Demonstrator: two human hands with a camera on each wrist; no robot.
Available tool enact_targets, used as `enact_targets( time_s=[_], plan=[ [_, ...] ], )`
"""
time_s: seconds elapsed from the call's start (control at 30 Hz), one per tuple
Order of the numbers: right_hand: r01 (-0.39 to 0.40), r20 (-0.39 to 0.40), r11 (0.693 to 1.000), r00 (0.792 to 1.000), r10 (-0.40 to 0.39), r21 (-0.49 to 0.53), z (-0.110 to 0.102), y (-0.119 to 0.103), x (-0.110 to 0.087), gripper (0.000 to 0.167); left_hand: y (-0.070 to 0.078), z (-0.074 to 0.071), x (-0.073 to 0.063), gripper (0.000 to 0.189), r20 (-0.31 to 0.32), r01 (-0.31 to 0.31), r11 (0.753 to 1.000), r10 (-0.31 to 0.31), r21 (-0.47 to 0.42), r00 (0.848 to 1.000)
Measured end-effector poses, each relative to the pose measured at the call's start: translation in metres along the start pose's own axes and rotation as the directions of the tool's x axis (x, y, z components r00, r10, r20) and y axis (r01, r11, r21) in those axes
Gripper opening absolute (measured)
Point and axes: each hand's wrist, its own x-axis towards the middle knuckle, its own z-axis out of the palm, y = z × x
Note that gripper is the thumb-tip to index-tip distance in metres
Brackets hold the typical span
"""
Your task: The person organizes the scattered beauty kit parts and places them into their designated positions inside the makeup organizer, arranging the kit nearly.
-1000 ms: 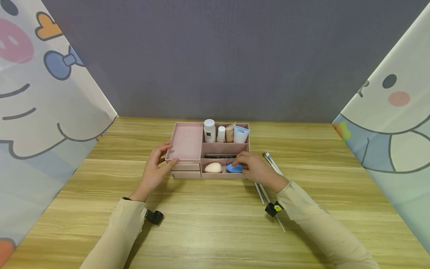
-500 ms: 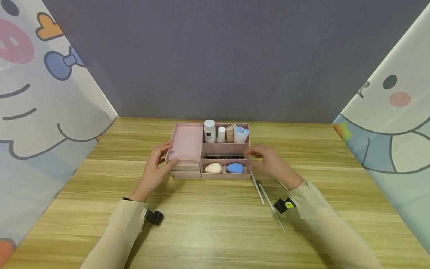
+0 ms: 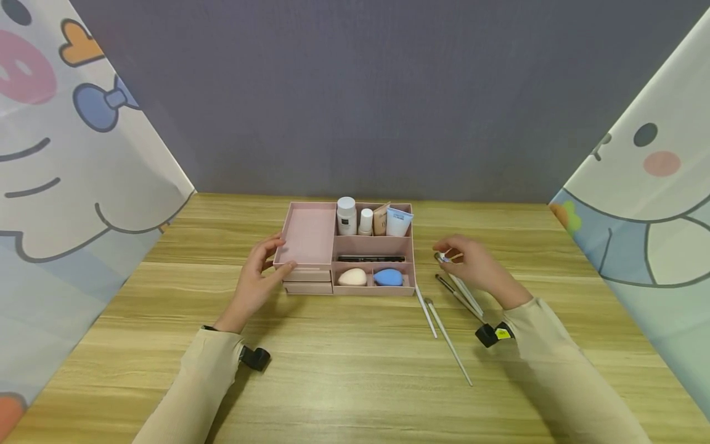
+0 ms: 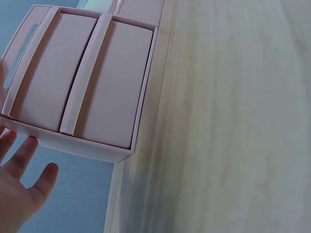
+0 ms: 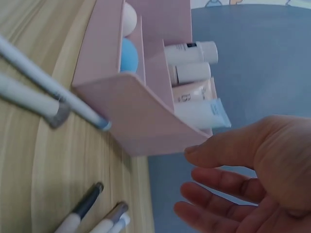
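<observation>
A pink desktop organizer stands on the table. My left hand rests at its left side, thumb by the front corner of the top tray; in the left wrist view the fingers are spread along the side. Over several makeup brushes right of the organizer hovers my right hand. Nothing lies between its half-bent fingers in the right wrist view. Beneath it are a dark-tipped brush and a brown-tipped brush. A cream makeup sponge and a blue makeup sponge sit in the front compartments.
In the back compartment stand a white bottle, a small white-capped bottle, a tan tube and a light blue tube. A black pencil-like stick lies in the middle slot. Another brush lies in front.
My right hand has left the blue sponge in its compartment and moved right, over the loose brushes. The left hand has stayed at the organizer.
</observation>
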Motion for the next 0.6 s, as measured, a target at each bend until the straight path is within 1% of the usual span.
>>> enact_targets(
  time_s=[0.13,0.27,0.4,0.6],
  plan=[
    [-0.012,0.0,1.0,1.0,0.012,-0.01,-0.002,0.009,-0.003,0.024,0.0,0.0,0.0,0.043,0.001,-0.004,1.0,0.004,0.0,1.0],
    [-0.033,0.002,0.999,0.999,0.034,-0.039,-0.005,0.019,-0.007,0.026,0.0,-0.001,-0.001,0.043,-0.001,-0.01,1.0,0.01,-0.001,1.0],
    [-0.073,0.013,0.995,0.997,0.074,-0.067,-0.008,0.03,-0.008,0.03,0.001,-0.001,-0.001,0.043,-0.001,-0.008,1.0,0.008,0.001,1.0],
    [-0.14,0.058,0.987,0.988,0.145,-0.08,-0.01,0.041,-0.01,0.033,0.002,0.0,0.0,0.043,0.008,0.006,1.0,-0.006,0.001,1.0]
  ],
)
